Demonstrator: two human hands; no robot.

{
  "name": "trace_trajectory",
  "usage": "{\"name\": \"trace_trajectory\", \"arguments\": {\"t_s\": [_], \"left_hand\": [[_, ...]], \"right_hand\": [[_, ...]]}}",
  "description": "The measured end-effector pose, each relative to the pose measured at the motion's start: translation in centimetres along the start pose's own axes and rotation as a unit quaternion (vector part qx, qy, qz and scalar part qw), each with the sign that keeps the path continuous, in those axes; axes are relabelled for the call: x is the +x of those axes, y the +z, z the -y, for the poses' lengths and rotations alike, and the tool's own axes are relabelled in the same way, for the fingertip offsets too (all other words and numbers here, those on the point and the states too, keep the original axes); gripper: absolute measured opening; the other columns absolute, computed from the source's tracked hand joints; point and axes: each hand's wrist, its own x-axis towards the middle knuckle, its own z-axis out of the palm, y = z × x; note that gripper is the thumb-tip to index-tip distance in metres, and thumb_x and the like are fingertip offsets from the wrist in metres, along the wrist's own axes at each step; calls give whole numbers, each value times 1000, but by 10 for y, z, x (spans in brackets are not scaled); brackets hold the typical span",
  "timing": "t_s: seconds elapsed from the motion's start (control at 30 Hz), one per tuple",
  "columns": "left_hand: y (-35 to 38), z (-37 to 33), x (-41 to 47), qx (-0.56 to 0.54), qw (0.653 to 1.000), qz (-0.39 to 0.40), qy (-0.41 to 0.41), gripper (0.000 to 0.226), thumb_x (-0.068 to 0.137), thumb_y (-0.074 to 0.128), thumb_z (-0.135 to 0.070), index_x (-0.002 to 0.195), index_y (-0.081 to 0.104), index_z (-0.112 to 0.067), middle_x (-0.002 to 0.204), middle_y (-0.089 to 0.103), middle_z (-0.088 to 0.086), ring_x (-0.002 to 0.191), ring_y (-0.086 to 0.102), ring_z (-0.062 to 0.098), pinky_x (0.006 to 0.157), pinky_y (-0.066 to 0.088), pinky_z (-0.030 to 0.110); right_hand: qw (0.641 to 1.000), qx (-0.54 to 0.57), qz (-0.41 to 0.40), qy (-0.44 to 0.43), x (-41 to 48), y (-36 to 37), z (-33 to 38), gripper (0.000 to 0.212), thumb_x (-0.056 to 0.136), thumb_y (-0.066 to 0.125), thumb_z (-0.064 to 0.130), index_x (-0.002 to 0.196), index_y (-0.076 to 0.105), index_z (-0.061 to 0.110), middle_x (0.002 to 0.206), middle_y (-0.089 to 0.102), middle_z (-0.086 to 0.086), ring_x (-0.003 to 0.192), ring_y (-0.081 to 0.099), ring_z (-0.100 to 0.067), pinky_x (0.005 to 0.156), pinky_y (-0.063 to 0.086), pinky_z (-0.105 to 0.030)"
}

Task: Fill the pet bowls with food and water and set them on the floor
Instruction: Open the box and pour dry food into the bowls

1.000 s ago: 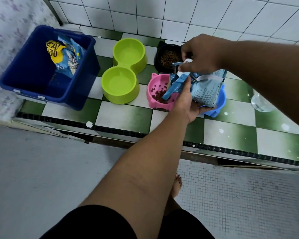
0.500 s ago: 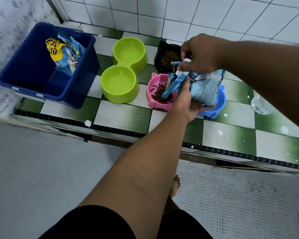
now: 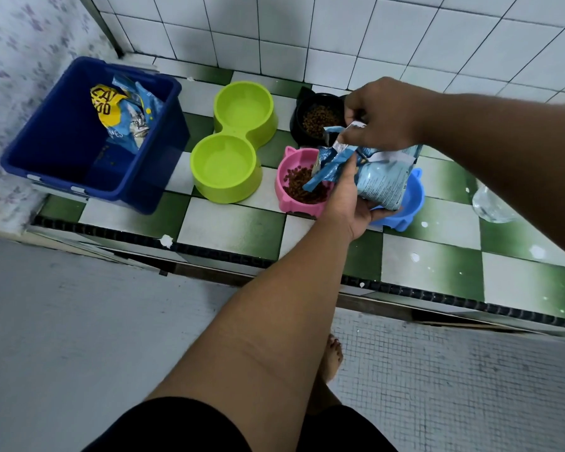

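— What's different from a second ago?

— Very little has moved. Your left hand [image 3: 346, 203] still cups the underside of the pale blue food pouch [image 3: 380, 177], fingers curled closed around it, and your right hand [image 3: 382, 117] still pinches the torn top edge. The spout stays tipped over the pink bowl [image 3: 302, 187]. The one real change is the kibble: the heap in the pink bowl looks fuller than it did.

— So the pour is nearly done?

— I'd judge so. The pink bowl sits toward the front edge of the checkered counter [image 3: 235, 223], and the black bowl [image 3: 317, 120] behind it, by the wall, already has kibble. The blue bowl [image 3: 411, 203] lies right under your pouch, mostly hidden, so I cannot tell what is in it.

— And the rest?

— The green double bowl [image 3: 235, 145], left of the pink one, shows no kibble; whether it holds water I cannot tell. All the bowls are on the counter, none on the floor. A second pouch [image 3: 128, 119] lies in the blue bin [image 3: 88, 135] at the counter's left end.
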Motion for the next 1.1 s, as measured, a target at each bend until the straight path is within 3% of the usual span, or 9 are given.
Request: {"name": "trace_trajectory", "arguments": {"t_s": [0.23,0.53,0.6,0.7,0.77,0.87,0.9,0.97,1.1], "left_hand": [[-4,-5,0,68,997,-22,0,71,92,51,-71,138,60,-18,136,65,15,126,61,37,99,52,59],[3,-10,-6,119,992,-37,26,70,93,52,-69,137,59,-16,134,66,15,123,63,37,100,52,59],[8,-11,-10,112,993,-30,28,92,72,68,-78,138,57,-16,134,66,16,122,63,37,98,53,60],[15,-11,-8,116,992,-35,38,138,17,83,-81,137,57,-17,134,66,16,114,67,35,90,57,59],[24,-11,-8,125,991,-22,42,128,27,83,-81,134,57,-17,135,65,16,113,67,34,89,56,59],[45,-8,-9,126,991,7,41,60,84,66,-66,122,59,-20,138,62,18,122,62,39,98,50,64],[51,-4,-6,124,992,17,29,49,93,59,-60,121,59,-20,139,61,18,124,61,40,102,48,65],[64,7,-3,119,993,25,11,55,96,54,-60,131,58,-18,140,60,20,126,59,40,104,47,63],[83,37,4,92,994,60,-4,74,91,52,-70,142,55,-16,139,61,19,117,63,37,91,54,55]], "right_hand": [[999,32,-25,6,-17,-1,-8,25,85,68,40,81,59,18,75,60,-5,76,56,-29,70,48,-37],[996,69,-61,15,-39,-11,-15,23,86,69,36,81,60,16,78,60,-3,79,55,-26,68,41,-32],[995,74,-67,23,-45,-16,-18,22,86,69,37,82,60,18,77,59,0,78,54,-24,67,38,-30],[994,81,-72,35,-54,-27,-24,22,85,70,39,80,59,21,75,59,2,74,53,-21,60,37,-27],[993,77,-80,41,-62,-36,-29,23,85,70,41,80,59,20,76,59,2,71,52,-16,59,37,-23],[993,64,-83,49,-76,-50,-37,25,86,70,41,80,59,19,75,59,1,68,50,-11,60,37,-21],[994,59,-82,49,-80,-55,-40,25,86,70,41,80,59,19,74,58,1,68,50,-12,60,37,-22],[994,53,-77,52,-88,-61,-46,25,87,69,40,79,58,18,73,57,1,67,49,-13,60,36,-22],[997,23,-51,57,-97,-60,-61,25,88,68,39,83,59,16,73,56,-1,72,51,-23,62,35,-30]]}}
